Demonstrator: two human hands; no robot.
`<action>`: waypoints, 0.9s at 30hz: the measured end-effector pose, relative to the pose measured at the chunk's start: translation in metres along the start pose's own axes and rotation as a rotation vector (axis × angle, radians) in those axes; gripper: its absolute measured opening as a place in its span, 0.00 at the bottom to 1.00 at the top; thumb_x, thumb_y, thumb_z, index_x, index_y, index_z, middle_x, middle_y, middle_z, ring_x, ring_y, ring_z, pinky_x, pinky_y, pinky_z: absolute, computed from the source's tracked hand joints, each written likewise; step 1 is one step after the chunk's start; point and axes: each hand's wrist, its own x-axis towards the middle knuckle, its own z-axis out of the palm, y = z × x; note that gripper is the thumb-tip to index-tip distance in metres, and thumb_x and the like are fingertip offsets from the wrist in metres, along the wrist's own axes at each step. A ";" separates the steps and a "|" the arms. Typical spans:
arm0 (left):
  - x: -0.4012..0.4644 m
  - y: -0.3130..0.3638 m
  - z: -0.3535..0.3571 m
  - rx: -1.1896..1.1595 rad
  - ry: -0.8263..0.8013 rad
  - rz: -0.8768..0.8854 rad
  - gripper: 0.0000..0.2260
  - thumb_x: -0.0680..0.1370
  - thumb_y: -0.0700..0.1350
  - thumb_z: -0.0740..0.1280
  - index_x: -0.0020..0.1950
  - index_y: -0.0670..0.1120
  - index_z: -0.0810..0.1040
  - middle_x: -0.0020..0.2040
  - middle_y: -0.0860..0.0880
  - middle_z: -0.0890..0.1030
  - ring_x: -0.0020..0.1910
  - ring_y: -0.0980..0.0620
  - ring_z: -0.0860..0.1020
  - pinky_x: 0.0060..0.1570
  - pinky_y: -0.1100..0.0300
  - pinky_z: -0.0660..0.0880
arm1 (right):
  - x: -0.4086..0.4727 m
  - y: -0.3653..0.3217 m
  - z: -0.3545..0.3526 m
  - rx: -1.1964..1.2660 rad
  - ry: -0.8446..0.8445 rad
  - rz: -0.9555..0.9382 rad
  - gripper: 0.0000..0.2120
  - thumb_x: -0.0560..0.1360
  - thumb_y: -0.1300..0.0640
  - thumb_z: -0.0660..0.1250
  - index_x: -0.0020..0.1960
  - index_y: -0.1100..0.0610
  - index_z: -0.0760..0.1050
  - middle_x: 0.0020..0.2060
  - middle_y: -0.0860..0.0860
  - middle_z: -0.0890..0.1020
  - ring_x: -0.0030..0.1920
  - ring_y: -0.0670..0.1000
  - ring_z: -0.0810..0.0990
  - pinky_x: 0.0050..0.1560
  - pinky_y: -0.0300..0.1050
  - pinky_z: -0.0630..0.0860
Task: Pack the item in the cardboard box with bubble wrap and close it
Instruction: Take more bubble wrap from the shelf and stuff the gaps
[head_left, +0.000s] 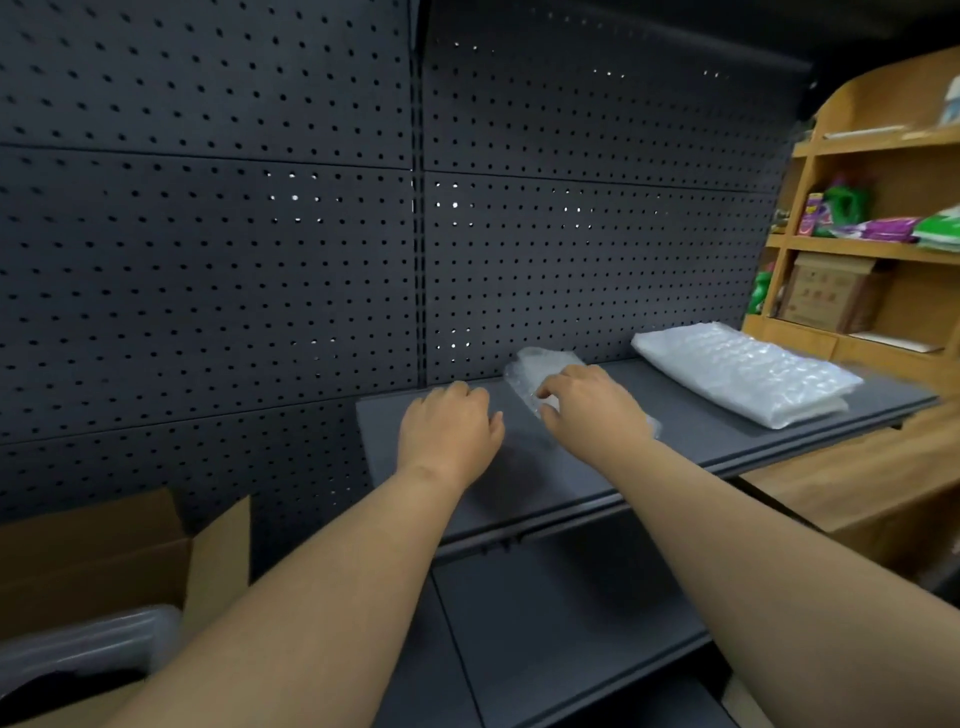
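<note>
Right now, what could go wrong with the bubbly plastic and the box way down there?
1. The right hand only rests its fingertips on the small bubble wrap piece, so the light sheet might slide along the dark shelf instead of lifting.
2. The open cardboard box sits low on the left, away from both hands, so the wrap could drop on the way.
3. The left hand holds nothing and cannot steady it yet.

No text can be read. The brown carton (826, 293) on the wooden shelf unit (883, 249), far right of the right grip (592, 402), bears red printed marks, too blurred to decipher. The purple packet (811, 213) above it carries illegible print.
</note>
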 end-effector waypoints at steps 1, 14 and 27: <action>0.009 0.006 0.004 -0.003 0.002 -0.010 0.17 0.81 0.52 0.55 0.61 0.44 0.75 0.58 0.46 0.78 0.56 0.46 0.76 0.51 0.53 0.71 | 0.009 0.010 0.000 0.004 -0.005 0.007 0.16 0.80 0.55 0.57 0.65 0.55 0.74 0.63 0.53 0.76 0.65 0.54 0.71 0.62 0.49 0.72; 0.070 0.041 0.050 -0.127 -0.041 -0.108 0.15 0.80 0.51 0.56 0.58 0.43 0.75 0.53 0.44 0.78 0.51 0.45 0.76 0.44 0.54 0.72 | 0.076 0.086 0.030 0.158 -0.096 0.180 0.15 0.79 0.53 0.60 0.63 0.56 0.74 0.61 0.56 0.76 0.61 0.58 0.74 0.54 0.49 0.74; 0.103 0.061 0.066 -0.391 -0.313 -0.196 0.22 0.80 0.54 0.57 0.68 0.43 0.70 0.65 0.39 0.74 0.62 0.41 0.74 0.57 0.54 0.71 | 0.101 0.094 0.038 0.185 -0.478 0.462 0.08 0.78 0.54 0.59 0.48 0.60 0.69 0.34 0.52 0.70 0.41 0.53 0.74 0.44 0.44 0.70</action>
